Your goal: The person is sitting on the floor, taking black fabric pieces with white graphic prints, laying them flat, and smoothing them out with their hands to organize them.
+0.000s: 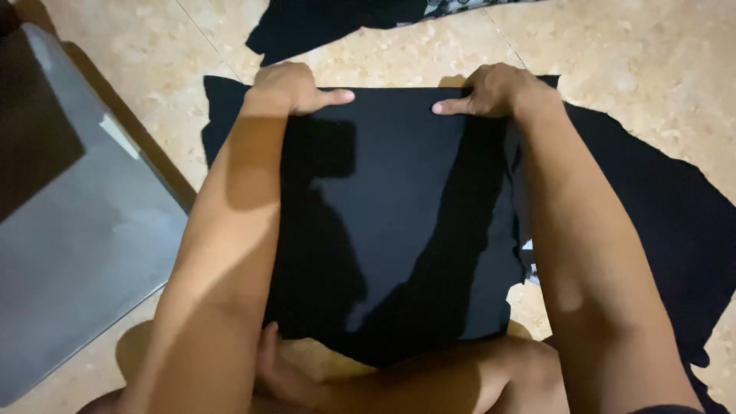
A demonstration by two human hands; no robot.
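We look down at our two bare arms reaching forward over a black garment [399,222] spread on a beige tiled floor [652,69]. Our left hand [295,88] and right hand [498,90] rest on its far edge, fingers curled down onto the cloth, each forefinger stretched inward along the fold towards the other. The middle panel lies flat and squared; judging by this, one fold looks done. More black cloth [675,215] spills loose to the right, so smoothing and folding seem left. A small white patch [529,257], perhaps a tag, peeks out by the right forearm; we cannot read its shape. Another dark garment [322,23] lies farther off, and a grey panel [84,230] stands at left. Our crossed legs [429,379] sit below.
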